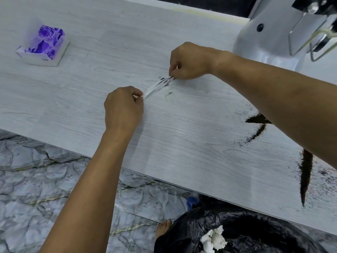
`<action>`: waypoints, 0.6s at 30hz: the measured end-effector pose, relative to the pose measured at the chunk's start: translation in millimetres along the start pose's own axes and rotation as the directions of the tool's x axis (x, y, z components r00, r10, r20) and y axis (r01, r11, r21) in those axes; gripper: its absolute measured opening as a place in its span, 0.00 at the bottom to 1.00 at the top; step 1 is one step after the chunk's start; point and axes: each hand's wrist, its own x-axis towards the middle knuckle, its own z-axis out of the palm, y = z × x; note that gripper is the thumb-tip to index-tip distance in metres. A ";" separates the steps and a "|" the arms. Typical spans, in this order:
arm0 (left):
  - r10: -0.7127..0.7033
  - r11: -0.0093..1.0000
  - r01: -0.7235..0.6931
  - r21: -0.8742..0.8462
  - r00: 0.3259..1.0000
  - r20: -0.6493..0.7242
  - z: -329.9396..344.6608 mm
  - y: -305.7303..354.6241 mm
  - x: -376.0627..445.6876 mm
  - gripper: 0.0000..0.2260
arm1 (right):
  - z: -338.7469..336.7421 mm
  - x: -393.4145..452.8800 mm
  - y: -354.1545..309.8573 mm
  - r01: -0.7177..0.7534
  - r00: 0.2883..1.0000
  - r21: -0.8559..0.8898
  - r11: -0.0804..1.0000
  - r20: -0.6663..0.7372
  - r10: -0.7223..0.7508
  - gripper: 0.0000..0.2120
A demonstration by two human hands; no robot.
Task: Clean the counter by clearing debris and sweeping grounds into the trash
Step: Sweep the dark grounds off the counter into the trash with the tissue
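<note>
White tissue (156, 86), twisted into a strip, is stretched between your pinching left hand (124, 106) and right hand (187, 61), running seven to one o'clock. Grounds (306, 172) lie at four o'clock, nearer your right; what looks like the trash bag (237, 232) waits below.

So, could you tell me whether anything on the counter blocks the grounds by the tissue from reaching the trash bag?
Nothing visible does. Bare counter lies between the grounds by the stretched tissue and the near edge, where the trash bag sits below.
</note>
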 end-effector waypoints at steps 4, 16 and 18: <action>0.034 0.999 -0.034 0.006 0.999 -0.020 3.0 -3.1 -1.4 0.09 | 1.0 -4.1 1.0 -0.024 1.000 0.046 0.999 0.008 0.024 0.06; 0.238 0.969 -0.235 0.069 0.971 -0.029 3.6 -13.8 -6.9 0.07 | 10.3 -7.1 2.4 0.038 0.997 0.010 0.999 0.064 -0.039 0.10; 0.253 0.966 -0.250 0.062 0.966 -0.056 2.1 -16.4 -6.7 0.07 | 10.3 -7.2 0.1 0.069 0.997 -0.011 0.998 0.016 -0.069 0.08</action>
